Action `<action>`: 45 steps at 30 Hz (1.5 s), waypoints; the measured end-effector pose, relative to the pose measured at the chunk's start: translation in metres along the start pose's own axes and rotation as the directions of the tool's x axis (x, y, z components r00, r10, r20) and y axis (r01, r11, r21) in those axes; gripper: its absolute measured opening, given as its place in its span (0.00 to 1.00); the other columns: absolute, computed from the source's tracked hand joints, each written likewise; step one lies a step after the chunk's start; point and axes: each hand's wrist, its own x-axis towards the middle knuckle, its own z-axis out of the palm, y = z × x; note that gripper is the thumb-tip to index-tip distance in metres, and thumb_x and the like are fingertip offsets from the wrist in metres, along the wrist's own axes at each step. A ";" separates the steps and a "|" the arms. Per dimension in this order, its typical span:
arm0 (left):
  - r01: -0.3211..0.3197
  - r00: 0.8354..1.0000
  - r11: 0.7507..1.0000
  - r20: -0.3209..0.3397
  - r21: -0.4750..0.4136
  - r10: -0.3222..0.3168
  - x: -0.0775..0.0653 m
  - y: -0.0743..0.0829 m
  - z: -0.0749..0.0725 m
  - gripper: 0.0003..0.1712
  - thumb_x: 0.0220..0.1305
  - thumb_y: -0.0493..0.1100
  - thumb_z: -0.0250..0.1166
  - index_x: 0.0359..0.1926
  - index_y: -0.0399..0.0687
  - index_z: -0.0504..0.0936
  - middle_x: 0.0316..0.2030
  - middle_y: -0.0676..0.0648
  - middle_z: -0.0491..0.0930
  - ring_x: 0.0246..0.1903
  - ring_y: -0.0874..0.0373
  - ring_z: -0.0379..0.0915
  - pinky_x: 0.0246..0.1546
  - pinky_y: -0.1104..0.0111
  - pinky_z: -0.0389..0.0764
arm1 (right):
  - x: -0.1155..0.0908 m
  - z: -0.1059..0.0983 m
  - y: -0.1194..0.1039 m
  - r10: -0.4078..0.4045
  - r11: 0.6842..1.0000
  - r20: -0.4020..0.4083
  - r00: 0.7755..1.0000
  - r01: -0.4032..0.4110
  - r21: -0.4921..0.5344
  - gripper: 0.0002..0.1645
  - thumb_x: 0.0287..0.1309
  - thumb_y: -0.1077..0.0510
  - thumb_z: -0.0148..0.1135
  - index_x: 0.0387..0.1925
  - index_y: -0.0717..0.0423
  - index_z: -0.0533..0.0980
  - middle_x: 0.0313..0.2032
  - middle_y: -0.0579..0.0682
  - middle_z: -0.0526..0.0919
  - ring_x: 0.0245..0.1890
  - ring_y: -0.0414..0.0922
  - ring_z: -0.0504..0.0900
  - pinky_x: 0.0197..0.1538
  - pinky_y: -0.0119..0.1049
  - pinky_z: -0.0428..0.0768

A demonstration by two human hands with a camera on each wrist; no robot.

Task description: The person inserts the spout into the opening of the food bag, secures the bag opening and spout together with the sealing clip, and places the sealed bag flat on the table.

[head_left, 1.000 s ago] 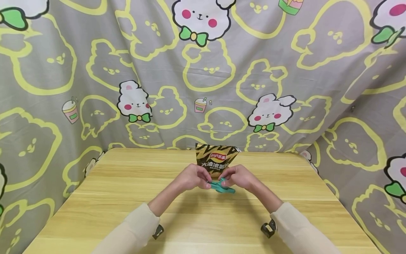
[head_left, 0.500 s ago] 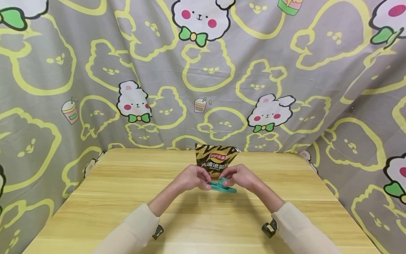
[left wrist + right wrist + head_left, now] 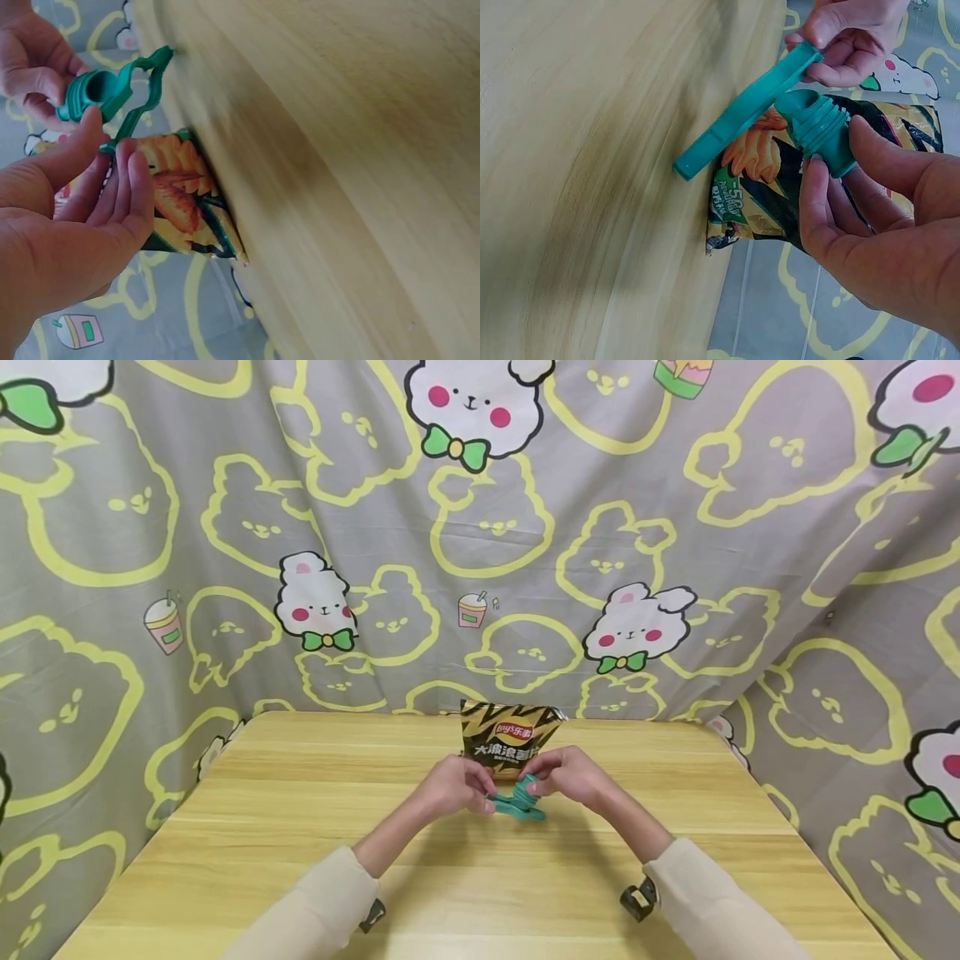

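A teal bag clip with a ribbed, round pour spout (image 3: 525,790) is held between both hands above the table. My left hand (image 3: 453,787) pinches one end of the clip's long bar (image 3: 742,109). My right hand (image 3: 573,774) pinches the ribbed spout part between thumb and fingers, and in the left wrist view the round hollow of the spout (image 3: 97,88) shows. The clip's bars stand spread apart in that view. Just behind the hands, a black and gold bag of potato chips (image 3: 512,727) stands upright; its lower part is partly hidden by the fingers.
The wooden table (image 3: 480,885) reaches back to a grey curtain (image 3: 405,543) printed with cartoon bears and rabbits. More curtain hangs along both sides. A black strap device (image 3: 637,899) sits at the right sleeve's cuff.
The clip has shifted slightly left and turned. My right hand has tilted the ribbed spout part upward, so its ridges show more. The chip bag has stayed in place.
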 end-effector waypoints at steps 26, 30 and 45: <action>0.015 1.000 0.995 -0.015 0.103 -0.013 0.002 -0.021 0.005 0.11 0.49 0.32 0.78 0.35 0.40 0.86 0.29 0.50 0.85 0.33 0.57 0.78 0.40 0.65 0.79 | -0.002 -0.002 0.007 0.025 1.000 0.012 1.000 -0.026 0.008 0.10 0.57 0.63 0.71 0.42 0.61 0.86 0.38 0.52 0.86 0.39 0.44 0.82 0.49 0.43 0.82; 0.012 1.000 0.994 -0.023 0.108 -0.010 0.003 -0.024 0.006 0.12 0.48 0.32 0.78 0.35 0.40 0.86 0.31 0.49 0.85 0.34 0.57 0.78 0.41 0.63 0.81 | -0.002 -0.002 0.008 0.024 1.000 0.008 1.000 -0.024 0.002 0.11 0.57 0.63 0.71 0.42 0.61 0.86 0.37 0.50 0.86 0.39 0.44 0.82 0.48 0.42 0.82; 0.034 0.999 0.991 -0.031 0.130 -0.030 0.002 -0.027 0.007 0.10 0.50 0.33 0.77 0.35 0.41 0.87 0.30 0.51 0.85 0.34 0.58 0.79 0.43 0.63 0.83 | -0.005 -0.001 0.010 0.016 1.000 0.006 1.000 -0.016 -0.011 0.12 0.57 0.61 0.72 0.44 0.62 0.86 0.39 0.52 0.87 0.40 0.44 0.83 0.49 0.45 0.82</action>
